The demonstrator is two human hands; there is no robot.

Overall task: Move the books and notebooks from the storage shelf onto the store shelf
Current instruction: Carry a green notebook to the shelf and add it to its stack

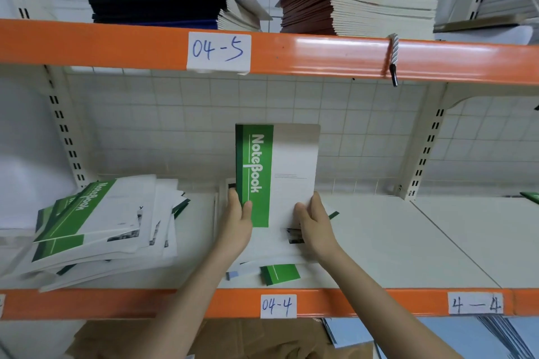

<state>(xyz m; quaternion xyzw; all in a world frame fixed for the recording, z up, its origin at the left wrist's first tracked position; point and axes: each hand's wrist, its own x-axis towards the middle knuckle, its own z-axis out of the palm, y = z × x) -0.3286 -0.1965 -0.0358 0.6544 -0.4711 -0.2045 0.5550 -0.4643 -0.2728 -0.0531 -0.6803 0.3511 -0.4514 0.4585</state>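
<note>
A green-and-white notebook (280,166) marked "NoteBook" stands upright on the middle shelf (393,236), in front of others. My left hand (237,221) grips its green spine edge near the bottom. My right hand (315,221) grips its lower right edge with the thumb on the cover. Under them lie more notebooks (280,274) flat on the shelf. A messy pile of the same notebooks (96,227) leans at the left of the shelf.
The upper shelf holds a dark blue stack (163,10) and a brown-covered stack (358,6). Orange beams carry labels "04-5" (218,51) and "04-4" (277,305). A white rope (393,55) hangs off the upper beam. Blue sheets (437,335) lie below.
</note>
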